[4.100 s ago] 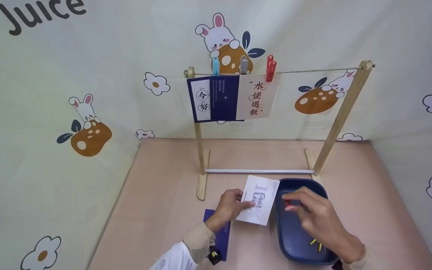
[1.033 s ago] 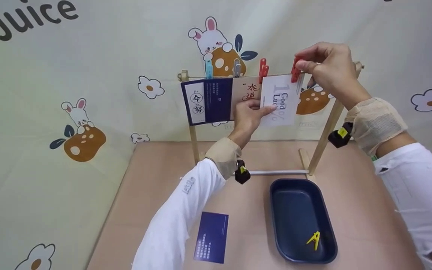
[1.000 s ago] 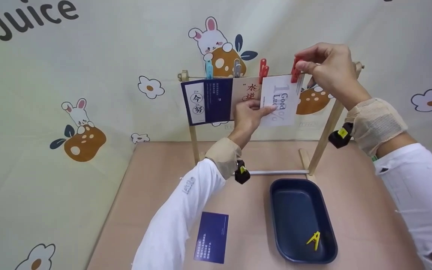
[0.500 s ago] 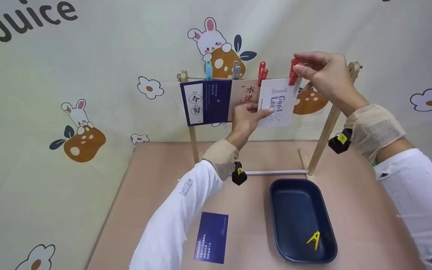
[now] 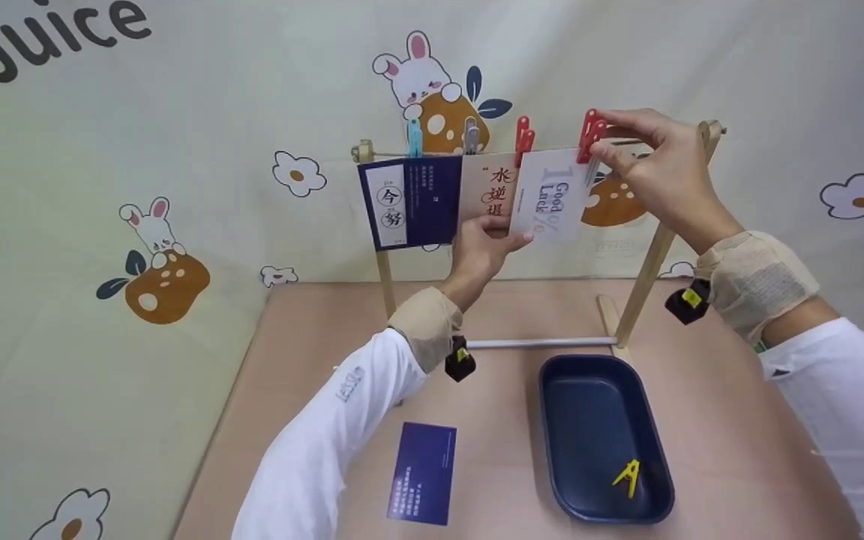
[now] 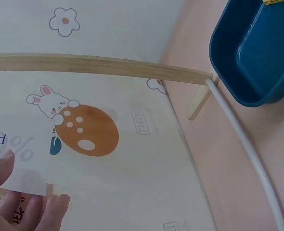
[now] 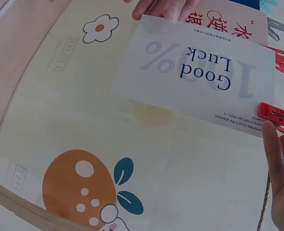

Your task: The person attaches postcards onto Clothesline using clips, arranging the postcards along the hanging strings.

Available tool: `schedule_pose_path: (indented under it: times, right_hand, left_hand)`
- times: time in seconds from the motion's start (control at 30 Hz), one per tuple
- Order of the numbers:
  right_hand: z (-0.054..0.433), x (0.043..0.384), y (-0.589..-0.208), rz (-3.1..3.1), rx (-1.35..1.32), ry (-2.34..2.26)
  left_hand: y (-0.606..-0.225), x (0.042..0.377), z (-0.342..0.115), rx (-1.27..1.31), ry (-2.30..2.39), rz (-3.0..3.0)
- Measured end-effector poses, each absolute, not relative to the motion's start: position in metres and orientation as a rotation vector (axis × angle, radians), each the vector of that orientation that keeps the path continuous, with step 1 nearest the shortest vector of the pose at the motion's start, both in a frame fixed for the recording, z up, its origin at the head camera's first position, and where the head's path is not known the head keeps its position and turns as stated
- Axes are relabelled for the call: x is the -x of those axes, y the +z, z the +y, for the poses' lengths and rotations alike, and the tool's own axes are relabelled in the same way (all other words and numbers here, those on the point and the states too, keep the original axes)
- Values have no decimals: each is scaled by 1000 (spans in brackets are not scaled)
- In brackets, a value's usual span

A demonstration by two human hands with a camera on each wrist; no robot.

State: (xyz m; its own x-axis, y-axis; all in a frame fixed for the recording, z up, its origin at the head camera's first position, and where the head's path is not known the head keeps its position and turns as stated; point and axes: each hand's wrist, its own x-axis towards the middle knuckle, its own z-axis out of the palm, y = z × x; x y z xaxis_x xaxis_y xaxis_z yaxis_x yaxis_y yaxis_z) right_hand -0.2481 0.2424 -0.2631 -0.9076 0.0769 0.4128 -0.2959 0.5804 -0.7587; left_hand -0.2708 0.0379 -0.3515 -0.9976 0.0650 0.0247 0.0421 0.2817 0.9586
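Note:
My left hand point(image 5: 479, 253) pinches the lower left corner of a white "Good Luck" card point(image 5: 546, 196), thumb in front and fingers behind. At the card's upper right corner, a red clothespin point(image 5: 589, 137) grips it at the rope, its two legs spread apart. My right hand point(image 5: 676, 172) is just right of that clothespin, index finger and thumb extended and apart; in the right wrist view a fingertip touches the clothespin's lower end. The white card overlaps a pink card point(image 5: 481, 184) that hangs beside a dark blue and white card point(image 5: 423, 201).
Blue point(image 5: 415, 139), grey point(image 5: 471, 136) and red point(image 5: 523, 142) clothespins sit along the rope of the wooden stand point(image 5: 649, 277). Below stands a dark blue tray point(image 5: 544, 420) containing a yellow clothespin point(image 5: 628, 478). A blue card point(image 5: 423, 472) lies on the table left of it.
The white card and red clothespin rose from the table area to the rope. Since half a second ago, my right fingers have spread off the clothespin's legs, and my left hand has moved slightly down-left.

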Motion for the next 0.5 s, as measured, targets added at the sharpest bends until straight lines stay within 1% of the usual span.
schedule_pose_path:
  times: [0.27,0.5]
  right_hand:
    - [241,239,-273,-2294,-216,1194]
    - [238,224,-288,-2143,-327,1020]
  left_hand:
    - [-352,260,36,-87,1906,2419]
    - [-353,249,33,-40,1859,2397]
